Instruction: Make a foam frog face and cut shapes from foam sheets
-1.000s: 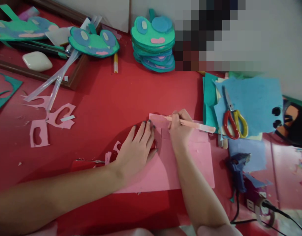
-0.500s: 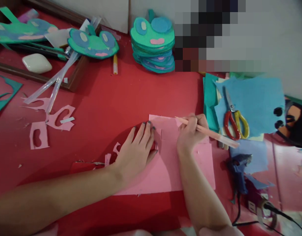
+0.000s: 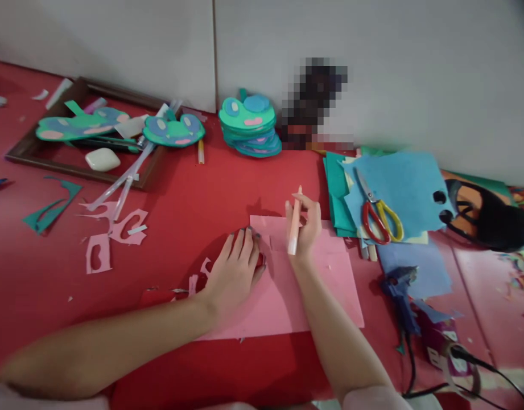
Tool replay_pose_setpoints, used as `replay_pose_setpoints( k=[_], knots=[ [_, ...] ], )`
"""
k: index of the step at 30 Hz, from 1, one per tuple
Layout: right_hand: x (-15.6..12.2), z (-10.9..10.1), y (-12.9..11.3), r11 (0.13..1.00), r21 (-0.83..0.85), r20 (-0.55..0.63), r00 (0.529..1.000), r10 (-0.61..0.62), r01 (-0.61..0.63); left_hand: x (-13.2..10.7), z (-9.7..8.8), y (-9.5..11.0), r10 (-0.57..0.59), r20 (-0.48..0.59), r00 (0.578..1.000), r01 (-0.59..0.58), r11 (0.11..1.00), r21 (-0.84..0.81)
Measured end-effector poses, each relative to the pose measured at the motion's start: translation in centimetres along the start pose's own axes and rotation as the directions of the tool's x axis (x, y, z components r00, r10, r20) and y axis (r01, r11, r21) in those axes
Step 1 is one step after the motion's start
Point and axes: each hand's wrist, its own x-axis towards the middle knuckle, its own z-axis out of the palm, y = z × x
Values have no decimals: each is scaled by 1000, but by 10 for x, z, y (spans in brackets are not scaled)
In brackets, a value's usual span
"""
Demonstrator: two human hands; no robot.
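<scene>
The pink foam sheet (image 3: pixel 313 285) lies at centre frame under my flat, open left hand (image 3: pixel 234 273), while my right hand (image 3: pixel 306 230), closed around the pencil (image 3: pixel 294 228), holds it upright above the sheet's far edge.

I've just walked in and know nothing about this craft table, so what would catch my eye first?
Two bare arms meet at a pink foam sheet on the red table: the left hand lies flat on the sheet's left edge, and the right hand holds a pale pink pencil upright. Behind, by the wall, sits a stack of green-and-blue foam cutouts.
</scene>
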Motion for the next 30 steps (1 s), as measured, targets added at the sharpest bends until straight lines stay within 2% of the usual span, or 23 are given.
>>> replay_pose_setpoints(
  k=[3,6,8,9,10,11,13,15,16,18,20,22,23,24,26,28,30],
  knots=[
    [0,4,7,1000,0,10,1000,22,-22,-4,0,5,-3,-34,999,4,999,36],
    [4,7,7,999,-18,12,1000,-27,27,-6,1,7,3,-82,997,1,999,49],
    [6,11,-1,997,-48,28,998,-51,52,-5,1,6,137,-133,982,-132,990,46],
    [7,12,-8,995,-57,79,994,-81,85,-4,0,4,234,-157,959,-233,972,24],
    [7,14,-17,989,-52,157,979,-128,138,-2,1,3,315,-169,934,-320,947,-5],
    [7,15,-27,978,-25,262,945,-195,208,-1,1,2,371,-176,912,-383,923,-38],
    [6,14,-45,940,79,441,834,-331,332,2,2,0,410,-177,895,-426,903,-61],
    [4,9,-56,908,151,492,767,-412,391,4,4,0,420,-143,896,-431,900,-65],
    [2,5,-57,900,159,481,764,-430,406,5,5,0,410,-125,904,-420,905,-69],
    [-1,-10,-49,900,116,430,795,-427,421,5,6,1,377,-107,920,-386,919,-82],
    [0,-32,-30,917,14,390,842,-372,399,5,6,2,347,-106,932,-357,930,-91],
    [8,-59,-5,940,-147,348,905,-243,309,5,5,3,335,-108,936,-346,933,-99],
    [14,-74,8,937,-228,346,922,-175,264,5,4,3,331,-109,937,-342,934,-105],
    [22,-90,19,920,-324,341,934,-104,221,4,3,3,325,-108,940,-336,935,-114],
    [38,-118,39,818,-570,253,964,84,78,4,2,3,303,-104,947,-316,938,-140],
    [54,-140,53,764,-646,176,971,159,-8,5,2,3,289,-99,952,-302,939,-164],
    [67,-152,62,700,-701,99,954,282,-134,5,2,3,284,-99,954,-298,939,-172]
  ],
)
